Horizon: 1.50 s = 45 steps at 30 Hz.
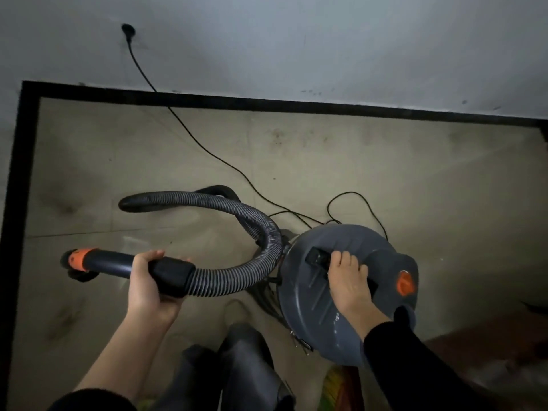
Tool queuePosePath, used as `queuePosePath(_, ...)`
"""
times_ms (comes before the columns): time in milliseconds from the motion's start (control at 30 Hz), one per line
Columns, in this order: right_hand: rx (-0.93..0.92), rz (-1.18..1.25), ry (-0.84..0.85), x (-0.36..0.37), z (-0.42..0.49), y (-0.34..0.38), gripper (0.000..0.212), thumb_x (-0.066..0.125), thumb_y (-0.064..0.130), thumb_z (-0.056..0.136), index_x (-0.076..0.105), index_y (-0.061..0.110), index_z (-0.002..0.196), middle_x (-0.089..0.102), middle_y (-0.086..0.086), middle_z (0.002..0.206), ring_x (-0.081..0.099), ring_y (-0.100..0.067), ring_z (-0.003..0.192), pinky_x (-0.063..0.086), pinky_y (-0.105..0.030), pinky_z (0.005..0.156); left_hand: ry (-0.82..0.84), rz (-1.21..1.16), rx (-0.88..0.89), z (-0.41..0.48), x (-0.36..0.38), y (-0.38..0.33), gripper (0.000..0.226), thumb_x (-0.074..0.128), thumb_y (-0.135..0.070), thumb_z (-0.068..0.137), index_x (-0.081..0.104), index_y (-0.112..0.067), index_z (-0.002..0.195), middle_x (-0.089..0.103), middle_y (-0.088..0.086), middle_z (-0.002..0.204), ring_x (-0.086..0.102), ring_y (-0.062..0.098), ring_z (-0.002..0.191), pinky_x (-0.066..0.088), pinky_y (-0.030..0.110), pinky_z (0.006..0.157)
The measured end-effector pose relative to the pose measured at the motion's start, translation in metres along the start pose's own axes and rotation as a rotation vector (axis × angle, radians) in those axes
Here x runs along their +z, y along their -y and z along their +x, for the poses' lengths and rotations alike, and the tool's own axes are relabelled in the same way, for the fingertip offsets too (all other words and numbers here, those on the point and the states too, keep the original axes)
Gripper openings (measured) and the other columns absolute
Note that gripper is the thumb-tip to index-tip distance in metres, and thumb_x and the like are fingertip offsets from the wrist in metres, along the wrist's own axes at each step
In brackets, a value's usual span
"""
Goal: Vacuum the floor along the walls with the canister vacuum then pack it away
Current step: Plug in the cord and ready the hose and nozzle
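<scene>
Left grip (148,280) clamped round hose wand (112,264). Right grip (350,277) clamped on carry handle (315,258) atop canister vacuum (308,307). Cord (189,134) runs to wall plug (128,29).

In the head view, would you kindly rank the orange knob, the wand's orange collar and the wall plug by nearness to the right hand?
1. Orange knob, beside the right hand on the canister.
2. Orange collar, far left on the wand.
3. Wall plug, farthest, upper left.
</scene>
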State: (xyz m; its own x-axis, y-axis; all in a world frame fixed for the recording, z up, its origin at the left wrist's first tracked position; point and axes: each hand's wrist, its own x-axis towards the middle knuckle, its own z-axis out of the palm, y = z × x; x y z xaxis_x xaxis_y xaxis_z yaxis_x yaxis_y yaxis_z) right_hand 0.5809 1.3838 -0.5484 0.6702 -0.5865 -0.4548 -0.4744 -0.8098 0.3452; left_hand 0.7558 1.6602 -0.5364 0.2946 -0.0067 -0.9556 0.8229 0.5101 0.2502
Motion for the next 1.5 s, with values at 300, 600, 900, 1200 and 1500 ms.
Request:
queuePosePath(300, -0.005, 0.023, -0.084, -0.006, 0.061, -0.034, 0.038, 0.067, 0.018, 0.085, 0.047, 0.007, 0.115, 0.057, -0.010, 0.106, 0.059, -0.027, 0.099, 0.048, -0.042, 0.080, 0.004, 0.077, 0.031, 0.005, 0.042, 0.033, 0.018, 0.056, -0.028, 0.087, 0.059, -0.014, 0.099, 0.063, 0.003, 0.091, 0.063, 0.019, 0.082, 0.051, 0.036, 0.071)
queuePosePath(600, 0.003, 0.015, -0.295, -0.006, 0.127, -0.078, 0.040, 0.080, 0.004, 0.065, 0.056, -0.002, 0.097, 0.059, -0.016, 0.082, 0.060, -0.034, 0.073, 0.047, -0.040, 0.059, 0.063, -0.005, 0.093, 0.022, 0.091, 0.046, 0.030, 0.047, -0.040, 0.094, 0.053, -0.024, 0.119, 0.062, 0.006, 0.125, 0.063, 0.022, 0.108, 0.050, 0.042, 0.088)
queuePosePath(900, -0.078, 0.008, -0.385, 0.006, 0.132, -0.096, 0.046, 0.082, 0.008, 0.058, 0.058, 0.000, 0.096, 0.057, -0.012, 0.078, 0.058, -0.027, 0.067, 0.044, -0.032, 0.051, 0.044, -0.028, 0.134, 0.016, 0.096, 0.059, 0.049, 0.046, -0.037, 0.096, 0.044, -0.022, 0.143, 0.062, 0.005, 0.111, 0.062, 0.019, 0.105, 0.050, 0.041, 0.083)
queuePosePath(1200, -0.166, 0.046, -0.233, -0.004, 0.160, -0.137, 0.036, 0.063, 0.002, 0.077, 0.052, -0.001, 0.112, 0.056, -0.017, 0.100, 0.056, -0.033, 0.091, 0.045, -0.040, 0.069, 0.046, -0.052, 0.057, 0.021, 0.112, 0.090, 0.026, 0.048, -0.036, 0.094, 0.050, -0.016, 0.111, 0.060, 0.001, 0.092, 0.062, 0.017, 0.088, 0.052, 0.039, 0.080)
queuePosePath(1500, -0.083, 0.032, -0.184, -0.015, 0.205, -0.191, 0.033, 0.056, 0.008, 0.085, 0.044, 0.006, 0.116, 0.051, -0.015, 0.117, 0.045, -0.033, 0.112, 0.037, -0.045, 0.093, 0.054, -0.023, 0.030, 0.039, 0.123, 0.113, 0.045, 0.042, -0.038, 0.098, 0.046, -0.018, 0.137, 0.058, 0.007, 0.117, 0.059, 0.023, 0.100, 0.045, 0.044, 0.091)
